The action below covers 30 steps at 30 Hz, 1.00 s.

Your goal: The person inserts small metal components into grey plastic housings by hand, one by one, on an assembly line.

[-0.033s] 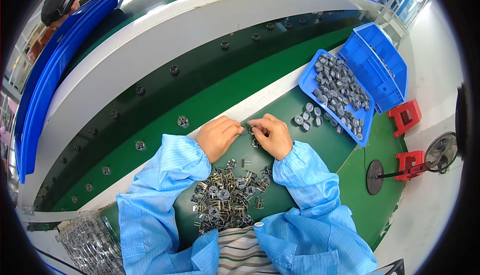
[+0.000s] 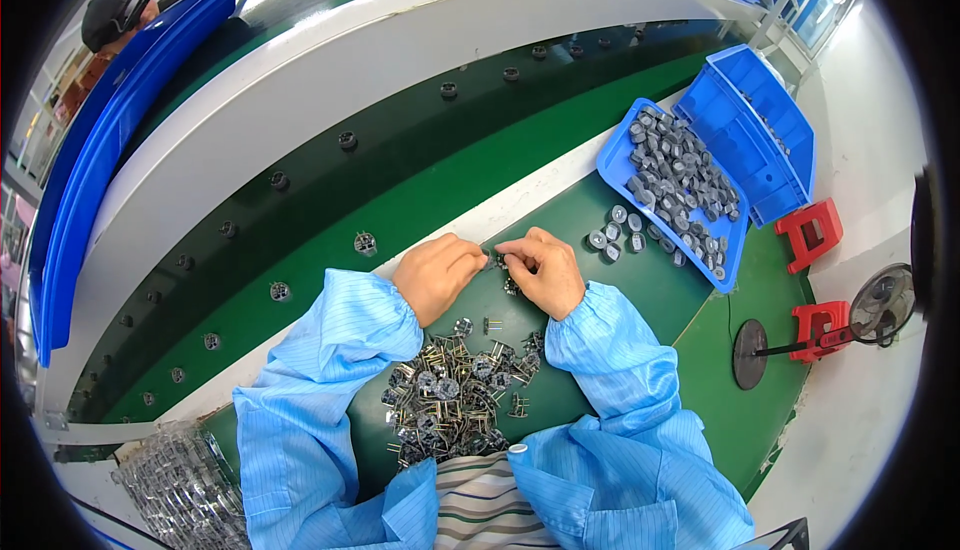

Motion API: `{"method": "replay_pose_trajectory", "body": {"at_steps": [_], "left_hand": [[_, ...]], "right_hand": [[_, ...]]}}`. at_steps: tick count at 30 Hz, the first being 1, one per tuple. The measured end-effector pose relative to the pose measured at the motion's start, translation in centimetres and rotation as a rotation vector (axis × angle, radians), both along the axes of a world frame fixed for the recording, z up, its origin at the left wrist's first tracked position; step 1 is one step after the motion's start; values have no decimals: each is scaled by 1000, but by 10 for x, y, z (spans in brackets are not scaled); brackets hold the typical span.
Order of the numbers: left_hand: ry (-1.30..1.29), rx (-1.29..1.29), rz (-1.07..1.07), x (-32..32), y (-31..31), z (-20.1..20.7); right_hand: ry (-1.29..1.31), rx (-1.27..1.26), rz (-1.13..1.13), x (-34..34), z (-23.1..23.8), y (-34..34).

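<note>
My left hand point(image 2: 437, 275) and my right hand point(image 2: 548, 272) meet over the green worktop, fingertips pinched close together. Between them is a small dark part with metal pins point(image 2: 499, 262), mostly covered by the fingers. Another dark part point(image 2: 512, 288) shows just under my right fingers; I cannot tell if it is held. Nearer my body lies a heap of small round parts with brass-coloured pins point(image 2: 445, 400). A few loose ones, such as a pinned piece point(image 2: 492, 326), lie at its far edge.
At the right, a blue tray point(image 2: 610, 162) holds many grey round caps, with several loose caps point(image 2: 613, 235) beside it. Behind stands a blue bin point(image 2: 740, 140). A green conveyor belt point(image 2: 420, 175) carries spaced parts. Clear plastic trays point(image 2: 185, 485) sit lower left; a fan point(image 2: 880, 305) stands right.
The parts on the belt have crept very slightly toward the lower left. Both hands keep the same pose.
</note>
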State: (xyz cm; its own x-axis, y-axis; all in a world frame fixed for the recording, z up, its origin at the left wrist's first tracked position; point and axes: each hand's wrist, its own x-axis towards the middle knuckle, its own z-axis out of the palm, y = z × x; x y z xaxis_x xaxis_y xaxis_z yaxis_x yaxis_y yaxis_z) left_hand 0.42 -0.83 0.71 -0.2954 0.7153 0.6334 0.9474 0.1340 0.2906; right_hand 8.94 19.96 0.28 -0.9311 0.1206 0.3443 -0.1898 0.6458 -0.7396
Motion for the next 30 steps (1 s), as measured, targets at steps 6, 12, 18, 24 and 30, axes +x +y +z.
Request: {"method": "replay_pose_trajectory", "body": {"at_steps": [6,12,18,24,30], "left_hand": [[-6,-83,-42,0,-2,4],[-223,-71,4,4,-3,8],[-320,-202,84,6,-2,11],[-336,-208,-14,0,-2,1],[-284,-137,329,10,2,13]], "right_hand": [[-212,-28,-114,1,7,7],[-174,-66,-10,2,14,23],[25,173,124,-3,5,21],[30,208,39,-3,1,21],[25,88,8,-7,1,17]]}}
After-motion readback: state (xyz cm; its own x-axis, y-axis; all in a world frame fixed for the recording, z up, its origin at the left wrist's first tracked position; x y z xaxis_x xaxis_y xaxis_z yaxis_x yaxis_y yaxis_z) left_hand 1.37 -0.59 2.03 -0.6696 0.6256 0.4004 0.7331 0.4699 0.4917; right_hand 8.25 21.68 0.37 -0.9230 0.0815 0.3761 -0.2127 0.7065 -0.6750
